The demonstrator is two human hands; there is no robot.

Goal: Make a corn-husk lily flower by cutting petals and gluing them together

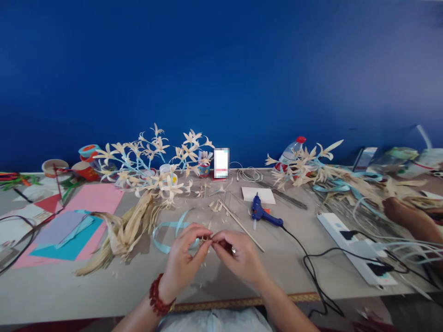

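Currently, a small pale piece [205, 239] is at the fingertips of both hands, low over the near part of the table [86, 299], about mid-width. Left hand [187, 251]: thumb and forefinger nearly meeting, pinched on the piece, other fingers loosely curled. Right hand [238, 252]: thumb and forefinger closed together on it too, tips against those of the left. Most of the piece is hidden by fingers; its form cannot be told. Red bracelet [159, 295] on left wrist; ring [233, 250] on right hand. A looped blue ribbon [162, 249] lies just beyond the left hand, partly covered by it. Beyond the right hand, a thin stick [244, 228] lies aslant; past it, a blue glue gun [256, 211], nozzle over a white card [266, 195]. Its cord runs right, near a power strip [346, 251] with black plugs. Left of the ribbon: dried husks [129, 226], then pink paper [98, 199] bearing lilac and teal sheets. Rear: pale flowers [152, 152] on blue stems, an upright phone [221, 162], a wire coil [249, 175], more flowers [308, 161] before a red-capped bottle [293, 148]. Far right, a co-worker's hand [403, 214] over strewn husk material; what it holds is unclear.
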